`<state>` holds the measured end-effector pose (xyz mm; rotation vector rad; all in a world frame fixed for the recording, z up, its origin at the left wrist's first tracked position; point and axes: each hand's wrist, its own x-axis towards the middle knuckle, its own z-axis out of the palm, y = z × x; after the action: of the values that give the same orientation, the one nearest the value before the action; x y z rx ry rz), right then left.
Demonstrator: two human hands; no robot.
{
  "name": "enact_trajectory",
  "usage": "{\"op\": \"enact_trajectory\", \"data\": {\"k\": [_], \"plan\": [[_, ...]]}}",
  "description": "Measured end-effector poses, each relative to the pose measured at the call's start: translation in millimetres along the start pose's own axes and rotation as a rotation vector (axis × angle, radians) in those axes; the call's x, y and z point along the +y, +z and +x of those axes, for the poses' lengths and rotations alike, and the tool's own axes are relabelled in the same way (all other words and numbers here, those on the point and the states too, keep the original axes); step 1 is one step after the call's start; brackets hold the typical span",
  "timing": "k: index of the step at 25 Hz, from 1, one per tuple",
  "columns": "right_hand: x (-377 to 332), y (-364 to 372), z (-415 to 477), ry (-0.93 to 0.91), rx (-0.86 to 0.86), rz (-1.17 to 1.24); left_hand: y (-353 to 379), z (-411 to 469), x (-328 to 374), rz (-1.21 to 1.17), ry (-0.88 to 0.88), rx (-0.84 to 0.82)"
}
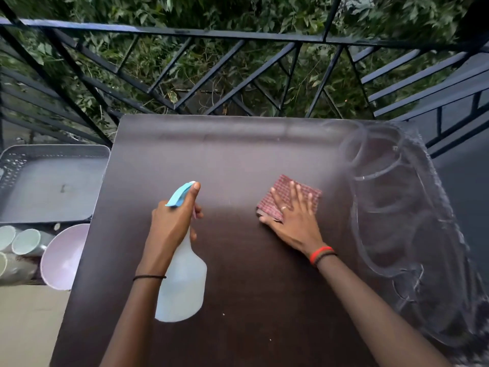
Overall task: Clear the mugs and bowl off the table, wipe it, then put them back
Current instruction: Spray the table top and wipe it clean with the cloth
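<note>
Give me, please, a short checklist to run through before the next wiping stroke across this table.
1. Mugs and bowl off the table: ok, they sit to its left.
2. Cloth flat under the right hand: ok.
3. Spray bottle gripped in the left hand, nozzle forward: ok.
4. Tabletop free of other items in the cloth's path: ok.
5. Surface wet enough to wipe: cannot tell.
6. Right side fully wiped: not ok, swirled streaks remain.
</note>
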<state>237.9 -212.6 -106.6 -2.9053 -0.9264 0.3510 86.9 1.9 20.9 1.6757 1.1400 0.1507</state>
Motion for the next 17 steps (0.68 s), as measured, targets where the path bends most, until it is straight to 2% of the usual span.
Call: {"op": "enact_trajectory", "data": {"k": [4, 8, 12, 15, 17], "plan": [[-69, 24, -47, -0.251, -0.002, 0.032, 5, -21, -8, 0.013, -0.001, 0.018], [-66, 43, -149, -0.377, -0.029, 0.079, 11, -41, -13, -0.031, -0.024, 0.007], [8, 44, -213, -0.304, 0.027, 0.041, 17, -59, -14, -0.041, -0.036, -0.003], [62, 29, -190, -0.155, -0.001, 0.018, 16, -67, -18, -0.066, -0.030, 0.003], [65, 23, -157, -0.059, 0.001, 0.026, 13, -74, -23, -0.051, -0.019, 0.016]]}}
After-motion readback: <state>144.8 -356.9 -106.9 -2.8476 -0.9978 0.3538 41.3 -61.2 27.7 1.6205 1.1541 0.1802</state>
